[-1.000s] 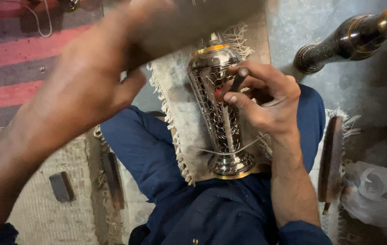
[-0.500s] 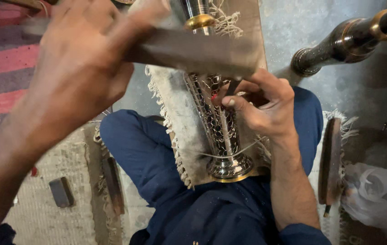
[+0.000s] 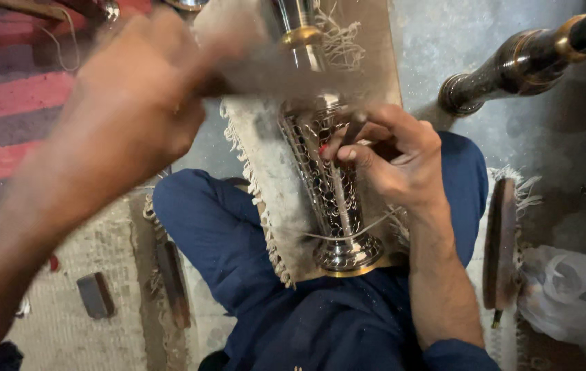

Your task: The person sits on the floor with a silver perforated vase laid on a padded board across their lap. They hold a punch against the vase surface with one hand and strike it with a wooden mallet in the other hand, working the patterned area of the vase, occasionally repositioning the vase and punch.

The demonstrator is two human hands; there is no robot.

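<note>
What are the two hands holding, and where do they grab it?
The right hand pinches a thin punch near its top, tip on the silver vase. The left hand grips a blurred block-like tool at one end.

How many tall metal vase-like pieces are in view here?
2. One silvery patterned vase lies on the fringed mat across the person's lap, under the right hand. One dark vase lies on the floor at upper right. Others may sit outside the frame.
</note>
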